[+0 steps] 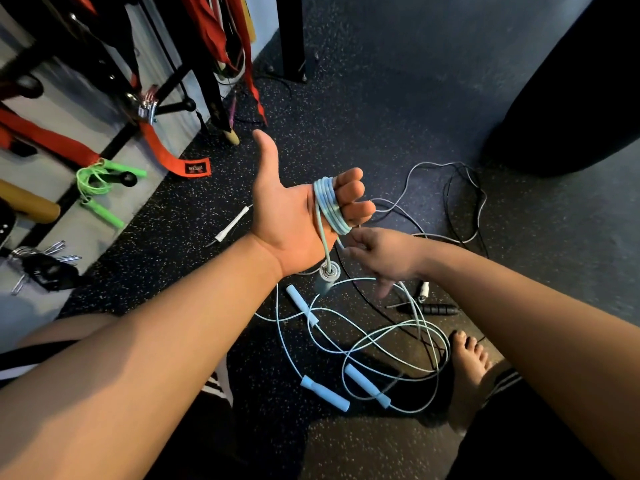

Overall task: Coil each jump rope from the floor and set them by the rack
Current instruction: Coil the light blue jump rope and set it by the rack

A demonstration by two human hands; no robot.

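Coiling is under way: the pale blue jump rope (327,206) wraps the curled fingers (351,188) of the left hand (287,216), while the right hand (381,258), at four o'clock from it, has its grip pinching the slack, so another wrap seems next.

Red strap (165,146), silver clips (57,247)

Open floor (398,98): we note a wide bare stretch ahead, between the black post (291,36) and the large dark bag (571,98). Left side closed by the rack (171,81), its red straps (166,157) and a hanging green jump rope (100,181); only a narrow floor strip runs along it, a white handle (232,225) lying there. The pale blue rope (327,206), wound on the left grip (291,209) and pinched by the right grip (384,258), bars the gap between them. Below, loose blue ropes (381,337) tangle with a black rope (438,310); grey loops (433,164) spread right; our bare foot (467,368) borders the tangle.
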